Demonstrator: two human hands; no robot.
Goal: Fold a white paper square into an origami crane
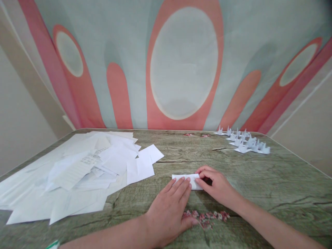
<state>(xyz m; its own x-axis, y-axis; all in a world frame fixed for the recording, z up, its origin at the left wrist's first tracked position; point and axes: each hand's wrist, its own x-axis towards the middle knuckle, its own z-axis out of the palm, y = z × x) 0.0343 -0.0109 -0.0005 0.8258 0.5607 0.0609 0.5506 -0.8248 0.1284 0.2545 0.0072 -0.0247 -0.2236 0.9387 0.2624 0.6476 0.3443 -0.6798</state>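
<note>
The left hand (168,209) rested on a folded paper strip (194,182), its end in the right hand (218,185); paper sheets (77,173) lay left of the fingers, origami figures (250,142) beyond, rightward.

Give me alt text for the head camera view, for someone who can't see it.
A person's left hand rests on a folded white paper strip while the right hand touches its right end, on a wood-grain table. Loose white sheets, a few with printing, lie heaped at left; small folded paper figures stand clustered at far right.
</note>
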